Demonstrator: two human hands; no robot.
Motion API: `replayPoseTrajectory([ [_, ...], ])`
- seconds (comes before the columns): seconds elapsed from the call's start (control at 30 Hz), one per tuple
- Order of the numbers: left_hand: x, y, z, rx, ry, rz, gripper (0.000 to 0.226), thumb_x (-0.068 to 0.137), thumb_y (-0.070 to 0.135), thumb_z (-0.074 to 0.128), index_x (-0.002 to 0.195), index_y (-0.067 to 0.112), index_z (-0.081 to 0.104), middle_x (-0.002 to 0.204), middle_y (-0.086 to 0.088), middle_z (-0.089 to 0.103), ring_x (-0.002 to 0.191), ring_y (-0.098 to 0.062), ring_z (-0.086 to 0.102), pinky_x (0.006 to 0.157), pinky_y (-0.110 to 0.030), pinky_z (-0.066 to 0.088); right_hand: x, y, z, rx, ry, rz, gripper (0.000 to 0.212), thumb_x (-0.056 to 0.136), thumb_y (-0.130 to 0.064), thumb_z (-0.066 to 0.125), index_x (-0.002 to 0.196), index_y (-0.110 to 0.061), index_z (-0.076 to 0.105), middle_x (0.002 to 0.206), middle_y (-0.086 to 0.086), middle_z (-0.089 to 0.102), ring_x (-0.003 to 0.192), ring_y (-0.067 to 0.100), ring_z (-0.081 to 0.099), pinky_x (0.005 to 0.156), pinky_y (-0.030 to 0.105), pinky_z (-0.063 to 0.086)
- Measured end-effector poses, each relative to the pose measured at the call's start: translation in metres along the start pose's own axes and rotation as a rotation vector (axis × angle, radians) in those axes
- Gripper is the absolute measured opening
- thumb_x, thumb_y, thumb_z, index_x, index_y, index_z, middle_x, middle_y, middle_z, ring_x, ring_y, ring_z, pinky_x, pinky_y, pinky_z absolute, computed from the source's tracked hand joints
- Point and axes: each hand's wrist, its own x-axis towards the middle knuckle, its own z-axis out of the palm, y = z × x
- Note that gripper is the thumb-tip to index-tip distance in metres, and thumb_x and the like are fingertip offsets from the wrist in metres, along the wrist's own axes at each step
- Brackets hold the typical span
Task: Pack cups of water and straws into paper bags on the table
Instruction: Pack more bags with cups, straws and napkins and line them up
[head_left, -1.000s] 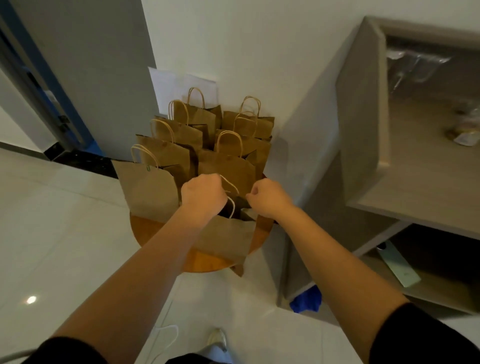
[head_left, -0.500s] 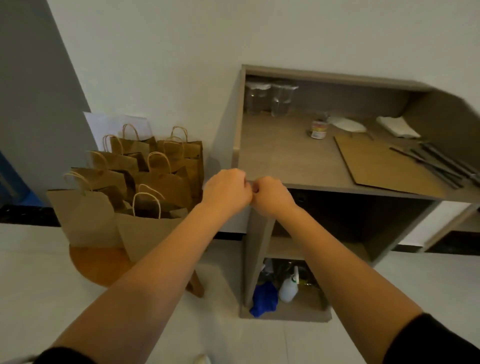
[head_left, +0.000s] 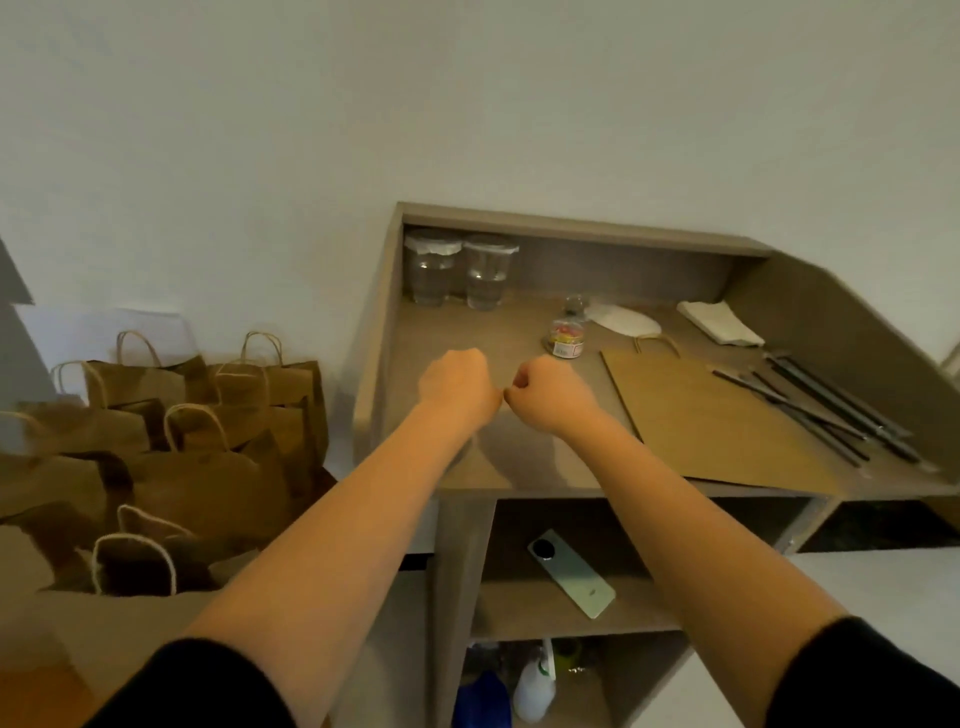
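Note:
My left hand (head_left: 457, 387) and my right hand (head_left: 545, 395) hover as closed fists side by side over the wooden table (head_left: 467, 467), holding nothing that I can see. Two clear lidded cups of water (head_left: 460, 270) stand at the table's back left corner, beyond my hands. A flat brown paper bag (head_left: 711, 421) lies on the table right of my right hand. Several dark straws (head_left: 826, 410) lie along its right side. Several upright brown paper bags (head_left: 208, 441) stand grouped to the left of the table.
A small jar (head_left: 563, 332), a white pouch (head_left: 623, 319) and a folded white napkin (head_left: 719, 322) lie at the back of the table. A green phone (head_left: 571, 579) rests on the shelf below, a spray bottle (head_left: 535, 691) lower down.
My view and both hands swung right, away from the upright bags and over the table. The bag handles my hands were at one second ago are no longer in them.

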Motion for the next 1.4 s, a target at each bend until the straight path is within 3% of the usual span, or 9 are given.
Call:
replayPoseTrajectory([
  [0.17,0.074,0.002,0.017,-0.03,-0.053,-0.085,0.032,0.085,0.018,0.055,0.114,0.006,0.06,0.12,-0.015,0.061,0.112,-0.033,0.057,0.083,-0.034,0.047,0.072,0.011,-0.009,0.007,0.046,0.02,0.03,0.085,-0.019,0.053,0.056,-0.013,0.045,0.056,0.002,0.044,0.058,0.022,0.047,0.051,0.026,0.034],
  [0.27,0.106,0.004,0.032,-0.093,-0.066,-0.148,0.032,0.087,0.02,0.053,0.116,0.006,0.059,0.122,-0.015,0.06,0.113,-0.033,0.057,0.085,-0.035,0.047,0.112,0.015,-0.011,0.067,0.108,-0.006,0.014,0.086,-0.02,0.054,0.089,-0.007,0.059,0.087,0.008,0.059,0.088,0.028,0.056,0.07,0.032,0.041],
  [0.37,0.131,0.009,0.043,-0.152,-0.071,-0.215,0.034,0.09,0.025,0.05,0.117,0.006,0.058,0.124,-0.015,0.059,0.116,-0.034,0.055,0.087,-0.035,0.046,0.154,0.019,-0.011,0.148,0.169,-0.04,0.042,0.088,-0.024,0.057,0.123,-0.003,0.047,0.124,0.015,0.049,0.112,0.031,0.05,0.088,0.036,0.04],
  [0.5,0.167,0.012,0.049,-0.179,-0.046,-0.271,0.035,0.089,0.03,0.051,0.115,0.009,0.06,0.122,-0.016,0.06,0.114,-0.035,0.056,0.085,-0.035,0.046,0.213,0.021,-0.01,0.324,0.182,-0.065,0.06,0.087,-0.03,0.062,0.136,-0.007,0.036,0.135,0.016,0.037,0.118,0.033,0.047,0.09,0.033,0.038],
  [0.73,0.21,0.002,0.058,-0.163,0.0,-0.312,0.032,0.09,0.028,0.047,0.111,0.009,0.06,0.12,-0.018,0.06,0.111,-0.037,0.056,0.085,-0.037,0.046,0.287,0.02,0.002,0.45,0.107,-0.073,0.079,0.084,-0.032,0.067,0.147,-0.02,0.021,0.145,0.017,0.022,0.127,0.039,0.037,0.102,0.042,0.037],
  [0.9,0.223,0.001,0.065,-0.151,-0.003,-0.334,0.027,0.086,0.022,0.05,0.107,0.008,0.06,0.116,-0.018,0.061,0.108,-0.037,0.057,0.082,-0.036,0.047,0.312,0.022,0.009,0.526,0.102,-0.097,0.075,0.081,-0.028,0.071,0.144,-0.018,0.03,0.145,0.018,0.021,0.123,0.038,0.043,0.104,0.036,0.035],
  [1.0,0.224,-0.001,0.069,-0.155,-0.003,-0.338,0.027,0.086,0.026,0.053,0.106,0.009,0.059,0.115,-0.017,0.061,0.107,-0.036,0.058,0.081,-0.035,0.047,0.318,0.024,0.012,0.605,0.161,-0.136,0.061,0.081,-0.021,0.072,0.134,-0.016,0.041,0.138,0.016,0.03,0.115,0.034,0.048,0.093,0.027,0.037],
  [1.13,0.221,-0.006,0.07,-0.214,0.026,-0.316,0.036,0.085,0.027,0.056,0.117,0.011,0.055,0.12,-0.015,0.059,0.111,-0.034,0.055,0.086,-0.037,0.046,0.314,0.029,0.014,0.651,0.208,-0.149,0.051,0.079,-0.024,0.074,0.123,-0.021,0.049,0.127,0.009,0.036,0.106,0.028,0.051,0.094,0.032,0.042],
  [1.4,0.196,-0.001,0.074,-0.546,0.066,-0.23,0.096,0.067,0.044,0.076,0.143,0.01,0.028,0.14,-0.012,0.045,0.126,-0.03,0.046,0.099,-0.041,0.043,0.248,0.031,0.011,0.645,0.181,-0.216,0.053,0.074,-0.026,0.078,0.119,-0.025,0.049,0.111,-0.002,0.029,0.096,0.015,0.042,0.084,0.022,0.039],
])
